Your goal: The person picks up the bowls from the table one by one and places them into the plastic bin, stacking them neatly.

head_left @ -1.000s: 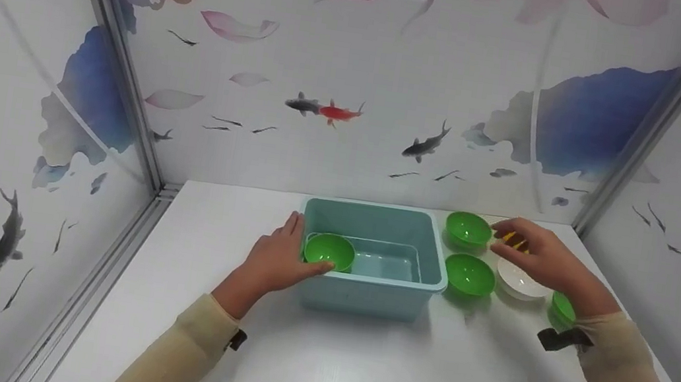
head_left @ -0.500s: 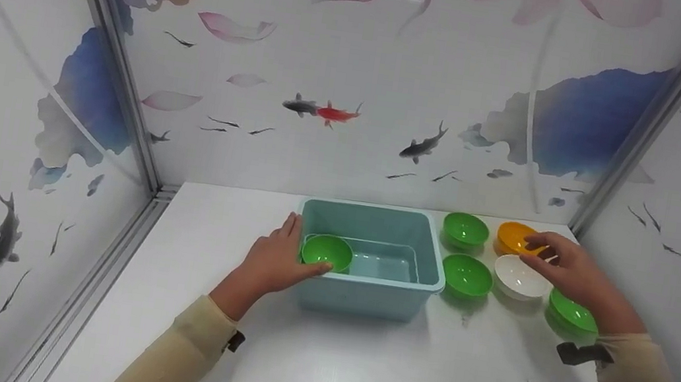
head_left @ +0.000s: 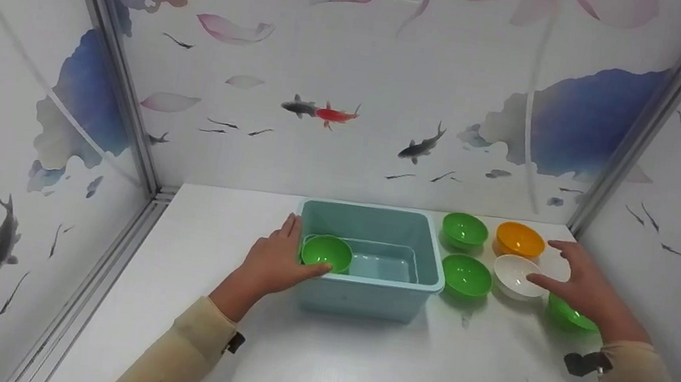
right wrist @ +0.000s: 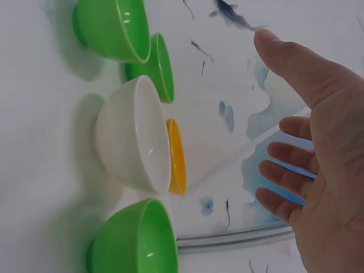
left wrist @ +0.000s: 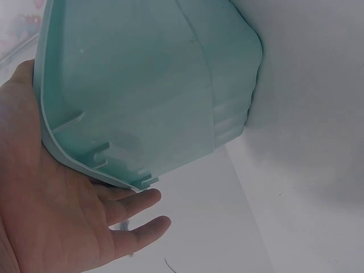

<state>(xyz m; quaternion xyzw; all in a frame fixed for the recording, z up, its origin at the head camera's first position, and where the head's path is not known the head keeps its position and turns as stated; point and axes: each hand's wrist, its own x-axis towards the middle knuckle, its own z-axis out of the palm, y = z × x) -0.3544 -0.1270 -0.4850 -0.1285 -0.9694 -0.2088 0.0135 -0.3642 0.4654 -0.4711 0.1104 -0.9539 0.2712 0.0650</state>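
One green bowl (head_left: 327,252) sits in the teal bin (head_left: 366,291), steadied by the flat left hand (head_left: 272,263); five bowls wait on the bench (head_left: 356,366) beneath the right hand (head_left: 580,288), its grip open and empty

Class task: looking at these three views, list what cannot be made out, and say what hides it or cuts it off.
- Head view: part of the nearest green bowl, hidden under the right hand.
- Left wrist view: the tub interior; only its outside shows.
- Right wrist view: most of the orange bowl, behind the white bowl.
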